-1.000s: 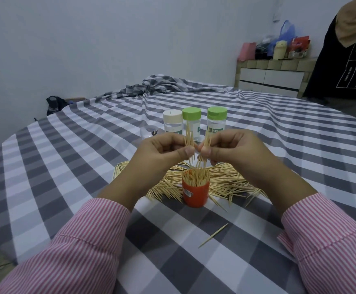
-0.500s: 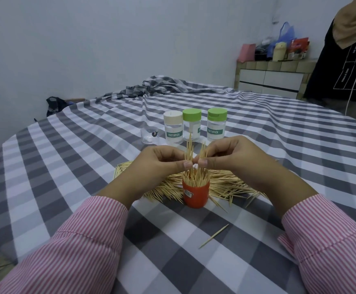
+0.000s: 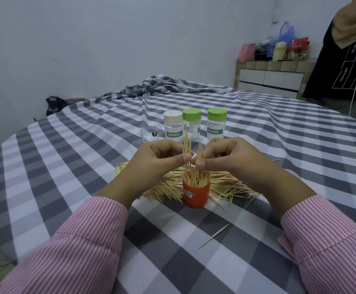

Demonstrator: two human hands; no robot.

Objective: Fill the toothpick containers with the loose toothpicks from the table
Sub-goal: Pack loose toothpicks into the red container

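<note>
1. A small round orange plastic cup (image 3: 196, 195) stands upright on the worktop (image 3: 88, 149), which wears a grey and white checked cloth. The cup is packed with thin wooden toothpicks that stand with their tips up.
2. The left hand (image 3: 158, 159) is just above the orange cup, a bit to its left. Its thumb and fingers (image 3: 186, 157) are curled together and pinch a small bunch of toothpicks (image 3: 186, 143). The bunch points straight up, and its low ends reach down toward the cup.
3. The right hand (image 3: 225, 159) is just above the orange cup, a bit to its right. Its thumb and fingers pinch a second small bunch of toothpicks (image 3: 200, 152) that also points up. The two thumbs are very near each other over the cup.
4. A big flat pile of loose wooden toothpicks (image 3: 225, 185) lies on the cloth behind the orange cup and spreads out to both sides of it.
5. One single toothpick (image 3: 214, 236) lies alone on the cloth in front of the orange cup, to the right.
6. Three clear jars stand in a row behind the orange cup, past the hands. One has a white lid (image 3: 172, 117) and two have green lids (image 3: 192, 114) (image 3: 217, 114). Their green labels say TOOTHPICK.
7. A small clear plastic lid (image 3: 149, 135) sits just left of the white-lidded jar.
8. Both arms wear pink and white striped sleeves (image 3: 77, 251).
</note>
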